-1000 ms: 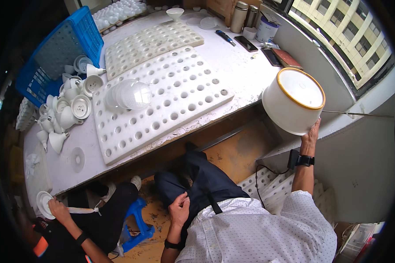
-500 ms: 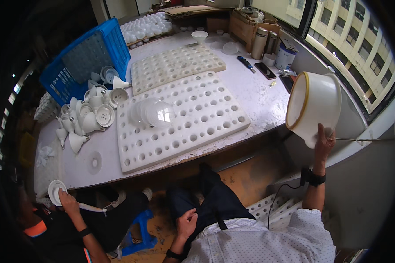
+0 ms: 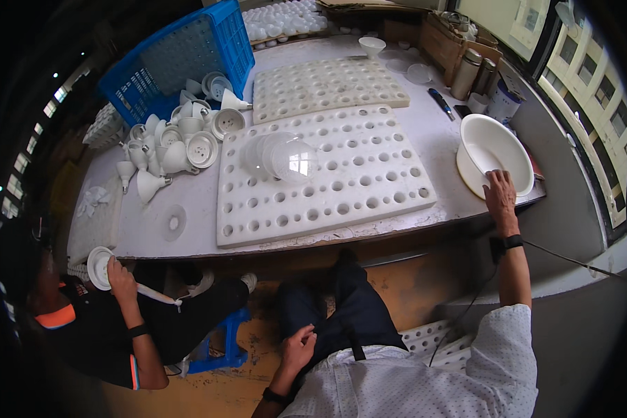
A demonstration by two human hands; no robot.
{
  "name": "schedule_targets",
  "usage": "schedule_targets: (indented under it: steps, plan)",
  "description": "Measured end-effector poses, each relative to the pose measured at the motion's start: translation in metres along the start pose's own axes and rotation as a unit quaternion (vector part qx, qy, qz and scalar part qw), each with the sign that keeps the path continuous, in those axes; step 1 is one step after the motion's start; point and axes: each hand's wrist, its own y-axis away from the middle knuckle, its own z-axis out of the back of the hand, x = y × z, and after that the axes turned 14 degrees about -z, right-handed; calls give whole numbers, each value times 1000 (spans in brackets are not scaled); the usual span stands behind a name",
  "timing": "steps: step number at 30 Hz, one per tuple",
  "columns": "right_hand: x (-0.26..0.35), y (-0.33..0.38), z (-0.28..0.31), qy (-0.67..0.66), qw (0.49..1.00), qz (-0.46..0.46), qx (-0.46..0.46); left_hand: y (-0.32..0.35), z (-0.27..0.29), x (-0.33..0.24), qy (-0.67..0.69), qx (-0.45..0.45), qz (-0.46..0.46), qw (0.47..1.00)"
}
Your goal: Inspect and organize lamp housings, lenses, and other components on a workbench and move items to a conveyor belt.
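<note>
A: Position of the basin?
B: White basin [image 3: 493,150] at the table's [image 3: 440,143] front right corner, near the edge; full contact beneath cannot be told.

A: Grip?
B: Right hand [image 3: 501,194] pinches the near rim, fingers hooked inside; thumb not distinguishable. Left hand [image 3: 299,348] by the lap, fingers loosely curled; whether they press together, cannot tell.

A: Room around it?
B: Leftward, a strip of tabletop up to the perforated white board [image 3: 355,195]. Right, the window wall [image 3: 554,125] stands close. Behind, a blue-and-white tin [image 3: 506,103] and steel flasks [image 3: 466,73].

A: Writing?
B: Tin carries printing, too small to tell.

A: Orientation?
B: Mouth up, base down. Outline round; its seen oval slants from upper left to lower right.
</note>
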Motion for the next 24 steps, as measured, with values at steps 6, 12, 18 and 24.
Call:
schedule_targets:
  steps: [6, 12, 18, 24]
  plan:
    - [83, 33, -42, -331, 931, -31, 151, -40, 14, -17, -22, -50, -95, 994]
    - [114, 44, -58, -463, 827, -149, 281, -57, 40, -44, -41, -86, -156, 983]
    - [122, 50, -32, -395, 878, -89, 254, -22, 26, -29, -31, -69, -72, 994]
    - [117, 55, -28, -345, 937, -7, 60, -12, 63, -57, 5, -142, -140, 980]
